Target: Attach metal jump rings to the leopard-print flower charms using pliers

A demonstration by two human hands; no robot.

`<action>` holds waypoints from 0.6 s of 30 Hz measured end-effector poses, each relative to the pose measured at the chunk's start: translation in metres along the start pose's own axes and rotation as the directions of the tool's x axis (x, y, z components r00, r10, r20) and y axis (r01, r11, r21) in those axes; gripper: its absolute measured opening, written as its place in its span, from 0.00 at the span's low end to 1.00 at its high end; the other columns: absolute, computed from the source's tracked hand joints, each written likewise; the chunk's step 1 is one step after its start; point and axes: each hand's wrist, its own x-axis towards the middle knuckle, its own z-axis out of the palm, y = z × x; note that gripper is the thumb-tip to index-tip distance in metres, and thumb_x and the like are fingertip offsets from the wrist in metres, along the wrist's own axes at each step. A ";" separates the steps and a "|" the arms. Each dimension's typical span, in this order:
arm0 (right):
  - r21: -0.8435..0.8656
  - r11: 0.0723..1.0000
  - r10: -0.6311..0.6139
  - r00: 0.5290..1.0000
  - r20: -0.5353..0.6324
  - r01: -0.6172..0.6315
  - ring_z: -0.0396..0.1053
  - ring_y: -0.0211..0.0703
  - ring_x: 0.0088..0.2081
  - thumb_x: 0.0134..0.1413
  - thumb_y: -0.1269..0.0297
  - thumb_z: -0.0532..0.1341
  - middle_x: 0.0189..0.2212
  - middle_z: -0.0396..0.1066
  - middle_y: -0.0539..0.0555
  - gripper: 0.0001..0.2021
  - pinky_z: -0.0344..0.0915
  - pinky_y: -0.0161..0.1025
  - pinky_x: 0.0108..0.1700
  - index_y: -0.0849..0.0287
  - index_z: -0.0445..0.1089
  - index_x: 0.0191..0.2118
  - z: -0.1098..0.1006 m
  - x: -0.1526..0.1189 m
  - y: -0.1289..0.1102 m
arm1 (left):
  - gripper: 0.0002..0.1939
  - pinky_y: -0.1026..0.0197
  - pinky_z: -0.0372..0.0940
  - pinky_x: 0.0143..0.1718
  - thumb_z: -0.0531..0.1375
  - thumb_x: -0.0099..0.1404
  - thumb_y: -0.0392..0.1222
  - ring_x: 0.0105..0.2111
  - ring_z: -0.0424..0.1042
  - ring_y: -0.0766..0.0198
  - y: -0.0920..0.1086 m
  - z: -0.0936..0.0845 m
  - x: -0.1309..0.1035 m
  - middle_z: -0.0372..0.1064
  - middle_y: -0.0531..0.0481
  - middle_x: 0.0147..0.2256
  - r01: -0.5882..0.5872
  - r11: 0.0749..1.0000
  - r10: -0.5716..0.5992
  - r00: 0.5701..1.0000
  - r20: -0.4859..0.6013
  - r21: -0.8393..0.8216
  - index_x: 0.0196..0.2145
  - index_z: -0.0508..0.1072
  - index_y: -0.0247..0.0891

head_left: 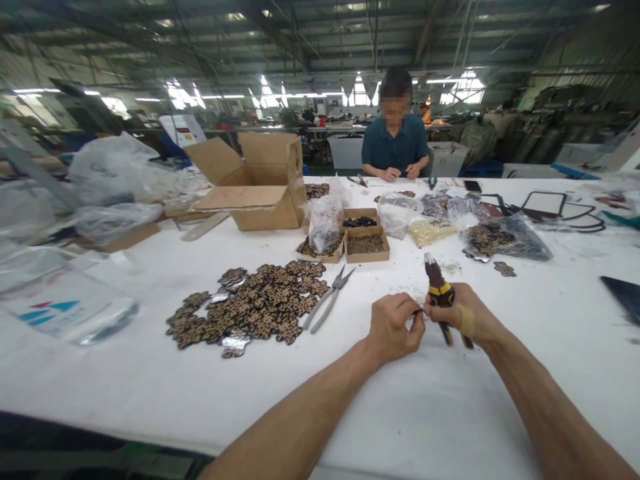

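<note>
My right hand [463, 310] is wrapped round a pair of pliers [441, 293] with yellow and black handles, jaws pointing up and away. A tan band or plaster shows near the base of its thumb. Close beside it, my left hand [397, 325] pinches something small and dark, too small to name, with the fingertips of both hands nearly meeting. Small metal rings [413, 293] lie scattered on the table just beyond the hands. To the left rest grey-handled long-nose pliers [327, 300], beside a heap of leopard-print patches [260, 300], some with shiny silver backs.
Small cardboard trays of brown pieces [367, 245] and black pieces [360, 220] stand ahead, near an open carton [265, 193]. Plastic bags [510, 237] and a yellowish pile [433, 231] lie farther right. Across the white table [150, 393], a person in a teal shirt [395, 147] works.
</note>
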 end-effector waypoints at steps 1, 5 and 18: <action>0.024 1.000 0.001 1.000 -0.004 -0.001 0.61 0.38 0.26 0.46 0.65 0.65 0.23 0.68 0.49 0.06 0.58 0.35 0.27 0.62 0.72 0.30 0.000 0.000 0.001 | 0.02 0.60 0.65 0.32 0.60 0.60 0.34 0.30 0.72 0.63 0.000 0.000 0.000 0.72 0.48 0.30 0.001 1.000 -0.001 1.000 -0.005 -0.007 0.33 0.72 0.37; 0.150 0.988 0.043 0.999 -0.011 -0.041 0.61 0.37 0.24 0.44 0.66 0.66 0.22 0.69 0.50 0.07 0.54 0.34 0.25 0.63 0.72 0.32 0.002 0.000 0.004 | 0.03 0.60 0.67 0.34 0.60 0.60 0.34 0.31 0.72 0.63 0.001 0.002 0.000 0.73 0.47 0.32 0.016 0.999 -0.017 1.000 -0.024 -0.040 0.34 0.72 0.37; 0.374 0.914 0.140 0.987 0.076 -0.158 0.58 0.34 0.19 0.44 0.60 0.70 0.21 0.69 0.51 0.15 0.45 0.32 0.19 0.63 0.71 0.36 0.005 0.001 0.007 | 0.04 0.60 0.67 0.36 0.61 0.61 0.34 0.32 0.73 0.63 0.002 0.001 0.002 0.74 0.47 0.32 0.022 0.996 -0.028 0.997 -0.070 -0.081 0.35 0.73 0.37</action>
